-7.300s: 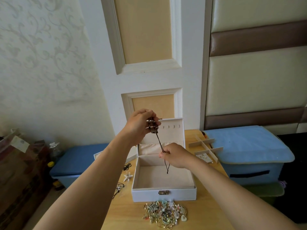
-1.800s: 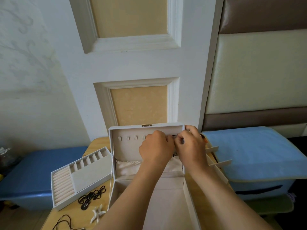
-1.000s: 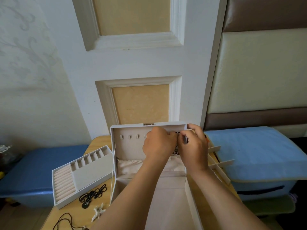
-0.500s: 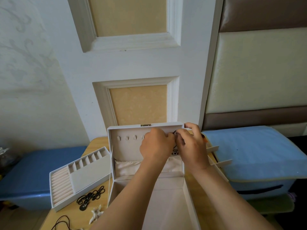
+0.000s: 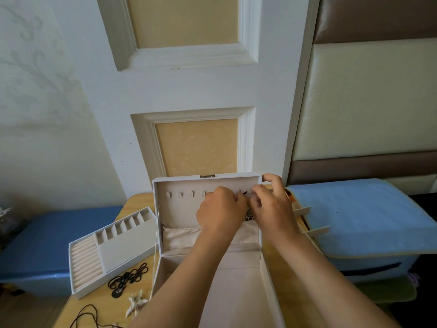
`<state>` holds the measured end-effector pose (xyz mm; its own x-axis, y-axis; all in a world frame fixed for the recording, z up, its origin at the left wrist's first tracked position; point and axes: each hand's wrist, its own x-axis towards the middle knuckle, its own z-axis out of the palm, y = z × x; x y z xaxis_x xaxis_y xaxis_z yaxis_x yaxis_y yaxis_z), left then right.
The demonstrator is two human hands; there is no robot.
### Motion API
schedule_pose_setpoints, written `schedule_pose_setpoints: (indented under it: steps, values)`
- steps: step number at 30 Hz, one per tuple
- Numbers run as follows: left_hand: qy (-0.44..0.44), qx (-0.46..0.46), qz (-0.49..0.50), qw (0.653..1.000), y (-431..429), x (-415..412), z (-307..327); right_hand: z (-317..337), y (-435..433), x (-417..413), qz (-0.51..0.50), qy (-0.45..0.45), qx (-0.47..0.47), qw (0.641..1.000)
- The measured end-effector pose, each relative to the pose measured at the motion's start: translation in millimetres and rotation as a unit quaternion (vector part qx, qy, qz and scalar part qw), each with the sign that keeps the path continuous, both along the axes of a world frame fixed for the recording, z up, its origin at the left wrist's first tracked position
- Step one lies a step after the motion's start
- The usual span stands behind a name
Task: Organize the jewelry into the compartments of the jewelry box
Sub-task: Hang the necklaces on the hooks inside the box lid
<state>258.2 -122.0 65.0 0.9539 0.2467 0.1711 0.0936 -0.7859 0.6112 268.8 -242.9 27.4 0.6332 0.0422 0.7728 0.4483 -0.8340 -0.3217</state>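
Note:
The white jewelry box [image 5: 264,278] stands open on the wooden table, its lid [image 5: 179,209] upright with a row of small hooks. My left hand [image 5: 221,213] and my right hand [image 5: 272,204] meet at the lid's right hooks, both pinching a black cord necklace [image 5: 244,192]. Its metal pendant [image 5: 248,217] shows just below, between the hands. The hands hide most of the cord and the right hooks.
The removed ring tray [image 5: 111,247] lies left of the box. Black cord jewelry [image 5: 128,278], a white starfish piece [image 5: 136,301] and another black cord [image 5: 85,316] lie in front of it. Loose dividers [image 5: 307,221] sit right of the box, beside a blue padded bin [image 5: 361,223].
Both hands have stayed at the lid's right hooks, fingers shifting slightly on the cord. Seven seconds ago they held the necklace up in front of the box.

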Motion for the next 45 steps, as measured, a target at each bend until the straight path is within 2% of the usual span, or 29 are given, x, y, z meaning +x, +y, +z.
schedule_pose_setpoints:
  steps: [4,6,11,14,20,27,33,40,42,45]
  values:
    - [-0.038,0.139,-0.023,0.989,6.3,-8.3,-2.7,-0.4,-3.5,-5.0,0.011,-0.005,0.018,1.000]
    - [-0.065,0.159,-0.038,0.984,12.9,-12.1,-6.9,-1.6,-6.0,-10.5,0.015,-0.011,0.019,1.000]
    - [-0.116,0.090,-0.062,0.987,30.5,-22.4,-26.8,-9.6,-13.5,-31.1,0.011,-0.047,-0.028,0.998]
    - [-0.164,0.048,-0.107,0.979,40.5,-23.8,-41.6,-18.4,-16.7,-34.4,0.049,-0.015,-0.088,0.995]
    - [-0.251,0.097,-0.120,0.956,52.7,-24.3,-59.7,-23.6,-7.2,-37.0,0.026,0.041,-0.186,0.981]
    - [-0.159,0.176,-0.142,0.961,49.2,-24.1,-64.9,-21.3,-2.5,-42.9,-0.009,0.055,-0.225,0.973]
    - [-0.103,0.178,-0.197,0.959,36.8,-29.9,-50.1,-18.1,-0.8,-42.6,-0.008,0.117,-0.222,0.968]
    - [0.089,0.170,-0.194,0.962,17.3,-29.0,-35.2,-14.9,0.9,-46.5,0.036,0.155,-0.259,0.953]
    - [0.074,0.137,-0.178,0.972,18.2,-29.9,-32.9,-14.0,0.3,-46.4,0.038,0.166,-0.262,0.950]
    - [-0.039,0.131,-0.151,0.979,22.4,-33.7,-37.4,-11.8,-1.2,-46.8,0.035,0.170,-0.264,0.949]
